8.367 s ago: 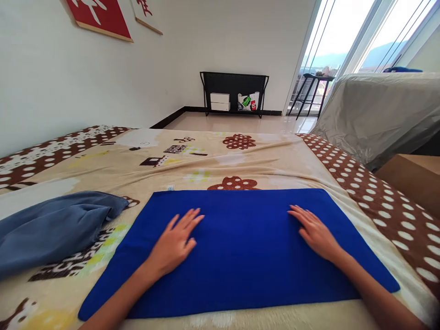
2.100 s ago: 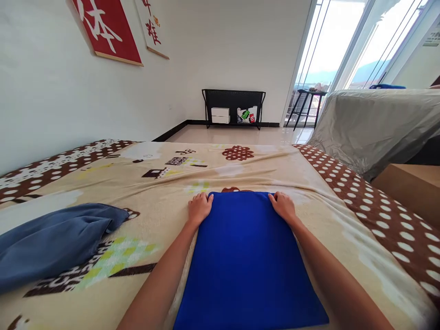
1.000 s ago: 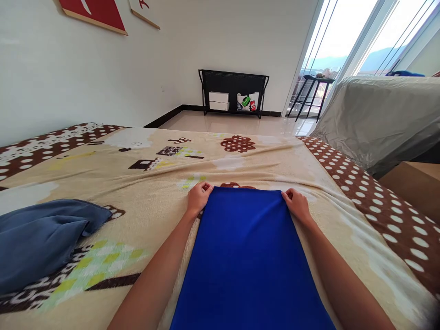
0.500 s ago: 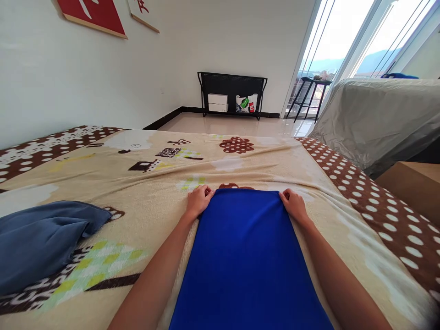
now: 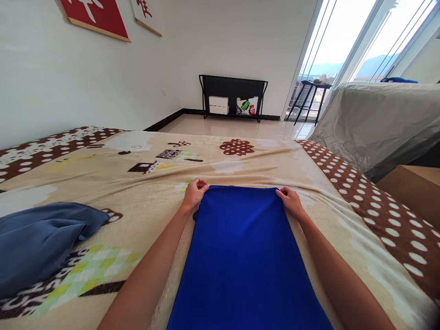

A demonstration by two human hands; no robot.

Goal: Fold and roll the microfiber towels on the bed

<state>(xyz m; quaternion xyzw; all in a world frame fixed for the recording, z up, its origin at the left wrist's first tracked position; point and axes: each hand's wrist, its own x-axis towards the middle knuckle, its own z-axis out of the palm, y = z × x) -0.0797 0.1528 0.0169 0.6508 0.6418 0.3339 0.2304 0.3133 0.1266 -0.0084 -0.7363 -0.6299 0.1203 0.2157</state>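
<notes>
A bright blue cloth (image 5: 244, 256), folded to a narrow strip, runs from the bottom of the view away from me over a patterned beige blanket (image 5: 147, 183). My left hand (image 5: 194, 192) pinches its far left corner with curled fingers. At the far right corner, my right hand (image 5: 291, 201) grips the cloth the same way. The far edge between the two hands is slightly raised off the blanket.
A crumpled grey-blue garment (image 5: 41, 238) lies on the bed at the left. A brown dotted border (image 5: 378, 211) runs along the bed's right side, with a grey-covered piece of furniture (image 5: 374, 119) beyond. A black rack (image 5: 233, 96) stands at the far wall.
The wide blue cloth was folded into a narrow strip. Both hands, flat on it before, now pinch the far corners, and in the last second that far edge has risen a little.
</notes>
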